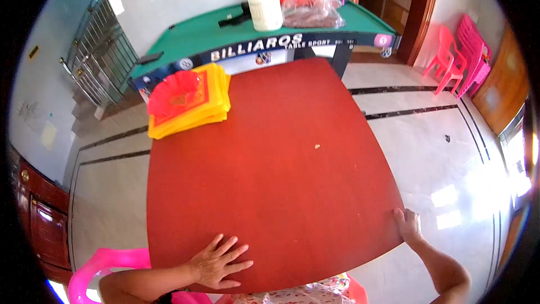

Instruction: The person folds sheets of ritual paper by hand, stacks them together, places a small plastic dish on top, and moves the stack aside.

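Observation:
My left hand (218, 263) lies flat on the near part of a red-brown wooden table (270, 174), its fingers spread and nothing in them. At the table's right edge, my right hand (409, 226) grips the rim, thumb on top and the other fingers curled, partly hidden. On the far left corner sits a stack of yellow plastic-looking sheets (216, 98). A red dish with a wavy rim (174, 91) rests on that stack. A small pale scrap (317, 146) lies right of the table's middle.
A green billiard table (197, 29) stands behind, bearing a white tub (265, 10) and a clear plastic bag (315, 14). Pink plastic chairs (472, 53) stand at the far right. Another pink chair (107, 259) is beside my left arm. A railed staircase (98, 50) is at left.

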Motion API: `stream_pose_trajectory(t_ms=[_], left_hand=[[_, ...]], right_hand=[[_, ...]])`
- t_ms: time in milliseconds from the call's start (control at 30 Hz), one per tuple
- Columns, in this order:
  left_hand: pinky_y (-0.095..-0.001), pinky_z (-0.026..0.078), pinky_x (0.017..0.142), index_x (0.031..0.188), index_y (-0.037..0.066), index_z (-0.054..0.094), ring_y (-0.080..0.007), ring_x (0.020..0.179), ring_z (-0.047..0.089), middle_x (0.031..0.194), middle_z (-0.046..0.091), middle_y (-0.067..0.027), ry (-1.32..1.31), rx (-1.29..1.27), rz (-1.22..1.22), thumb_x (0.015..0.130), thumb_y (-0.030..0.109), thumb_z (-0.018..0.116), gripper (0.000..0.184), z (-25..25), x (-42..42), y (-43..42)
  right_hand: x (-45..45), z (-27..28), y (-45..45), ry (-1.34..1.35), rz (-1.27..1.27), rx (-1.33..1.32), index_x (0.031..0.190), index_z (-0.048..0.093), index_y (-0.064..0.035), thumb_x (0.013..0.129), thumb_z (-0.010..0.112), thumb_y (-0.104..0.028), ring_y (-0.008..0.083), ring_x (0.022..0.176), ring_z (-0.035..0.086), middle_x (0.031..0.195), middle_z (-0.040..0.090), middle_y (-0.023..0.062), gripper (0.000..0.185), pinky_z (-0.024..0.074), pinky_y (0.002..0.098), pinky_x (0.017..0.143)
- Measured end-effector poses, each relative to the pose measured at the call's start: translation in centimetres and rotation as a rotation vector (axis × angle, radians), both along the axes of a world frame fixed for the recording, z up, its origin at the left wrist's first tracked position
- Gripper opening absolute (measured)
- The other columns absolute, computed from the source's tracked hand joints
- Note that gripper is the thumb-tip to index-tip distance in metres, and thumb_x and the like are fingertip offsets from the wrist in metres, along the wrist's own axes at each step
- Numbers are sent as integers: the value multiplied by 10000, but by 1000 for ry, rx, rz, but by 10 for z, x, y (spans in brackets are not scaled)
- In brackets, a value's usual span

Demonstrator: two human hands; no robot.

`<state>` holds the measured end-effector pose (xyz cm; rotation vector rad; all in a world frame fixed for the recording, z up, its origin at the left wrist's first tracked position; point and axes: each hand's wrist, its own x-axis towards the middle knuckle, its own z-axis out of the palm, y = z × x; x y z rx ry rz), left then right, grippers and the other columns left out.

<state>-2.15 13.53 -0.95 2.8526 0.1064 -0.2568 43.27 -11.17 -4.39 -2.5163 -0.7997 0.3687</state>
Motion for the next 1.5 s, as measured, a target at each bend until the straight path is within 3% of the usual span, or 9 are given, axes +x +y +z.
stream_pose_trajectory(t_ms=[233,333,367,467,600,933,1033,1333,1500], left_hand=[[-633,136,1012,1308,217,447,-415,1291,222,1365,357,-164,24,-28,-130,786,652,456,680,3,0,0],[-659,185,970,1321,214,433,-421,1309,179,1410,304,-150,-18,-11,-217,836,608,400,625,-6,-9,-1],[-659,185,970,1321,214,433,-421,1309,179,1410,304,-150,-22,-10,-216,836,608,400,625,-9,-9,0],[-629,274,914,1320,179,430,-398,1260,269,1383,340,-138,13,-244,-360,860,514,425,569,-11,-12,5],[-692,278,905,1399,143,295,-406,1283,275,1458,200,-164,-27,-66,-411,815,329,448,631,-9,-8,4],[-689,260,916,1349,171,390,-392,1280,287,1425,292,-129,-139,-73,-356,841,360,409,542,-2,-10,-2],[-687,235,936,1343,173,393,-385,1286,281,1427,284,-133,39,-158,-391,843,358,406,533,1,-9,3],[-651,206,982,1357,132,368,-374,1299,260,1434,269,-142,-127,-64,-393,851,280,395,528,12,-3,13],[-625,168,1021,1416,142,225,-349,1313,245,1470,203,-100,81,-504,-242,821,304,446,655,-1,5,7]], right_hand=[[10,-9,-28,198,54,-49,836,545,68,901,443,-412,393,696,502,706,530,287,495,375,482,654],[15,-9,-38,305,24,-169,1087,494,64,949,374,-353,385,856,478,891,515,284,455,374,466,740],[6,-24,-56,-27,104,-137,1173,442,67,949,367,-372,398,875,476,950,515,286,498,385,466,775],[12,-24,-64,55,81,-194,1194,416,83,949,358,-373,409,893,481,968,517,295,521,386,472,799],[9,-12,-48,260,46,-218,1174,422,100,948,348,-369,430,896,485,980,514,314,526,380,496,783],[2,-1,-36,258,114,-78,973,494,38,928,306,-412,485,765,477,836,550,279,490,364,528,666],[0,-8,-40,75,71,-140,925,490,13,925,305,-415,490,767,482,815,549,276,467,362,536,652],[22,26,-1,194,191,-339,853,565,-35,896,376,-456,461,755,549,781,597,230,464,412,515,632],[101,36,129,-218,253,-16,1258,370,-15,781,592,-129,401,1080,451,1163,471,227,538,385,464,909]])
